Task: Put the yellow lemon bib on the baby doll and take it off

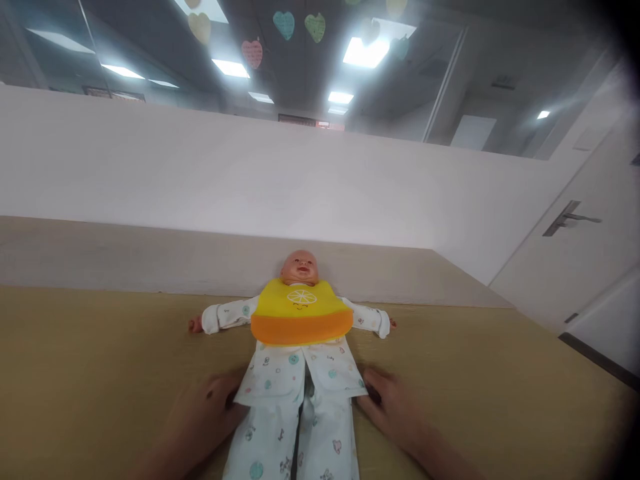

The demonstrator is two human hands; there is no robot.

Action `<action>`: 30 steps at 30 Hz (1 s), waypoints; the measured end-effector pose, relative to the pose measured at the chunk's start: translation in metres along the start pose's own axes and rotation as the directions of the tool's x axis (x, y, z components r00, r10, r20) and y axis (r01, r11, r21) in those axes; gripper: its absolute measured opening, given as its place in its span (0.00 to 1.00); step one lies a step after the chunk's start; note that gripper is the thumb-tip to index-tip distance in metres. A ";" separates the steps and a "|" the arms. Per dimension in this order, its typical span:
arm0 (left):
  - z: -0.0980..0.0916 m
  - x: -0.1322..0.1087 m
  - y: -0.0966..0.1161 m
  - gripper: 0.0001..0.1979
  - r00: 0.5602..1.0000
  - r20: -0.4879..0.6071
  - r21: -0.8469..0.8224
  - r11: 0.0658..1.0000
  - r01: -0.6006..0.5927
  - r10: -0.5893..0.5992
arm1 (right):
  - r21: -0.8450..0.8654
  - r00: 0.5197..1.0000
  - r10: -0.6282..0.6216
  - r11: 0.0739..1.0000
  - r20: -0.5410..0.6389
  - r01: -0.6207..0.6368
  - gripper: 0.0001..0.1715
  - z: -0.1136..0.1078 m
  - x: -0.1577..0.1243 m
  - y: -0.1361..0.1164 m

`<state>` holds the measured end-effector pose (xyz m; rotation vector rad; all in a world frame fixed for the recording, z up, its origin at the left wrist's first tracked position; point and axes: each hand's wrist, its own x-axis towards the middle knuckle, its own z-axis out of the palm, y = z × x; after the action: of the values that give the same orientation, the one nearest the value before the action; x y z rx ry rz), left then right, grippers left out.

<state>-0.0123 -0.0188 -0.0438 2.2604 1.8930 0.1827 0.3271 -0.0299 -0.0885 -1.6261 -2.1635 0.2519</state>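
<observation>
Broadly, one tan tabletop fills the lower view, with one white wall beyond it and one white door at the right. One baby doll lies face up in the middle of the tabletop, two arms spread wide, head toward the wall. Its clothes are three: one pair of printed trousers with two legs, one matching long-sleeved jacket with two front panels parted below the chest, and one yellow-and-orange bib over that. Two bare hands flank it: the left hand and the right hand, each partly curled at one lower corner of the jacket; blur hides whether either pinches the cloth. Smaller still are one lever handle and, high up, four distinct paper hearts, with fainter ones around them.
</observation>
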 end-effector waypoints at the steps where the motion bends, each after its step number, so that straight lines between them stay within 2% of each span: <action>1: -0.004 -0.002 0.003 0.12 1.000 -0.003 0.030 1.000 -0.006 0.006 | 0.003 1.000 0.005 1.000 0.000 -0.005 0.12 0.000 0.000 0.000; 5: -0.013 -0.007 0.014 0.10 0.999 -0.031 0.113 0.993 -0.041 0.045 | 0.022 1.000 0.000 1.000 0.005 0.000 0.12 0.000 -0.002 0.000; 10: -0.013 -0.011 0.016 0.09 0.994 -0.050 0.175 0.981 -0.086 0.096 | 0.030 1.000 -0.014 0.999 -0.005 0.014 0.12 0.000 -0.002 0.000; 17: -0.017 -0.013 0.014 0.15 0.996 -0.064 0.120 0.991 -0.060 0.068 | 0.045 1.000 -0.028 0.999 -0.013 0.028 0.12 0.001 -0.002 0.002; 22: -0.014 -0.016 0.013 0.15 0.998 -0.040 0.131 0.990 -0.050 0.055 | 0.036 1.000 -0.022 0.999 -0.016 0.022 0.12 0.000 -0.002 0.001; 27: -0.003 -0.024 0.013 0.18 0.982 -0.165 0.089 0.993 -0.073 0.087 | 0.045 1.000 0.003 0.999 -0.004 -0.003 0.12 -0.002 -0.003 -0.001; 30: -0.006 -0.048 0.024 0.18 0.946 -0.313 -0.033 0.995 -0.099 0.084 | 0.049 1.000 0.004 0.999 0.000 -0.004 0.12 -0.004 -0.003 -0.002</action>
<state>0.0006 -0.0701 -0.0310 2.4041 1.8983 0.6266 0.3275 -0.0335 -0.0843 -1.6033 -2.1375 0.3034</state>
